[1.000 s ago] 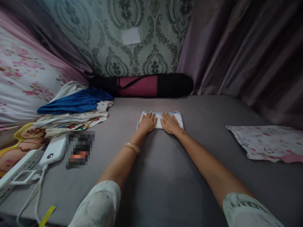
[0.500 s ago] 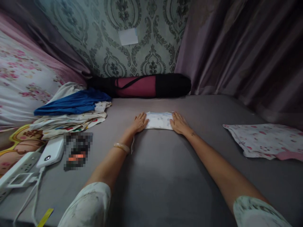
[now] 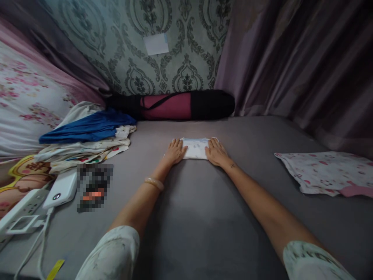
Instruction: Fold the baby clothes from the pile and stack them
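A folded white cloth [image 3: 196, 149] with faint bluish markings lies on the grey sheet [image 3: 201, 217]. My left hand [image 3: 175, 151] rests flat on its left end, fingers extended and pointing away from me. On the right end lies my right hand [image 3: 217, 152], also flat with its fingers stretched out. The cloth's middle shows between my two hands, while its ends are partly hidden under them. Neither hand is closed on anything.
At the left are piled clothes [image 3: 87, 126], a white power bank [image 3: 61, 188], a power strip [image 3: 21, 210] and cables. A black and red bag [image 3: 169, 106] lies along the wall. A patterned white garment [image 3: 323, 171] lies at the right.
Both hands have moved inward over the cloth's ends, so less of its middle shows between them. The string that hung by my left wrist is no longer visible.
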`<control>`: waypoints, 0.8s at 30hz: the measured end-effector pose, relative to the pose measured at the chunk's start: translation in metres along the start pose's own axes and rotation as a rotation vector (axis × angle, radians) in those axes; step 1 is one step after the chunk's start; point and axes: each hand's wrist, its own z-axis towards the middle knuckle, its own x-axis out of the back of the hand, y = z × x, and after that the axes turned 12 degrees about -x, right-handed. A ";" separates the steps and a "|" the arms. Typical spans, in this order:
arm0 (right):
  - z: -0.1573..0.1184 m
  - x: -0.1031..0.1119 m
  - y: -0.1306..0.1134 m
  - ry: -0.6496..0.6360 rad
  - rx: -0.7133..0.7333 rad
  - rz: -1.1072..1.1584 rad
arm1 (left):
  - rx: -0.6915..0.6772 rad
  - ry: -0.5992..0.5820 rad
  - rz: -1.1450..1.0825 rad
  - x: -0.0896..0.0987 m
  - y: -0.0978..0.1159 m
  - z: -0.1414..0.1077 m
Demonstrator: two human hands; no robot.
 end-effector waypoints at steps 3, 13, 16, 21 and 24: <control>0.000 0.007 -0.010 0.014 0.005 0.009 | -0.023 0.050 0.055 0.008 0.012 0.001; -0.009 0.007 -0.032 -0.041 0.027 0.027 | -0.085 -0.002 0.035 -0.002 0.033 0.003; -0.009 0.011 -0.038 -0.012 0.053 0.056 | -0.119 0.086 0.051 0.004 0.040 0.004; -0.009 0.003 -0.042 -0.020 0.087 0.058 | -0.137 0.049 -0.009 0.000 0.047 0.004; -0.008 0.002 -0.043 -0.043 0.082 0.048 | -0.143 0.027 -0.064 0.000 0.043 0.005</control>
